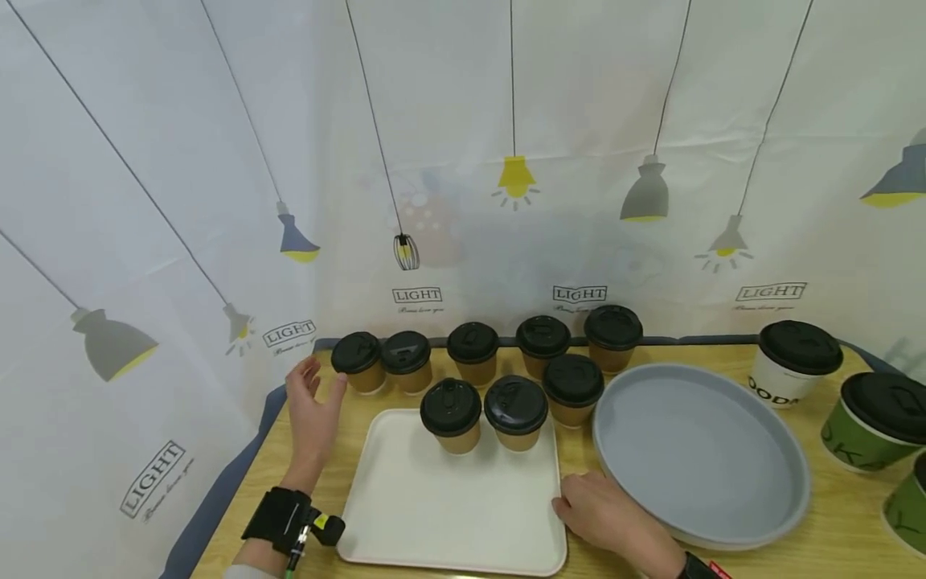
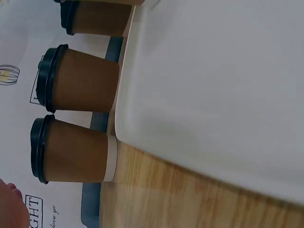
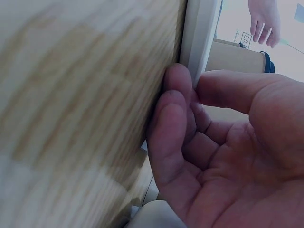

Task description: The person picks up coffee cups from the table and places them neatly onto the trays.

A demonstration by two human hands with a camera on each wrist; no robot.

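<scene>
A white rectangular tray (image 1: 448, 515) lies on the table, with two lidded brown paper cups on its far part, a left one (image 1: 458, 441) and a right one (image 1: 517, 440). Thumb and curled fingers of my right hand (image 1: 604, 515) pinch the tray's right edge; the right wrist view shows the thumb at the rim (image 3: 199, 42). Beyond the tray's far left corner, my left hand (image 1: 314, 422) is raised with its fingers relaxed and thumb spread, holding nothing. Nearest to it is the leftmost brown cup (image 1: 366, 378), upright with a black lid.
Several more black-lidded brown cups (image 1: 475, 370) stand along the table's back edge. A round grey-blue tray (image 1: 702, 458) is right of the white one. Farther right are a white tub (image 1: 784, 378) and green tubs (image 1: 864, 434). A lamp-printed curtain (image 1: 463, 104) hangs behind.
</scene>
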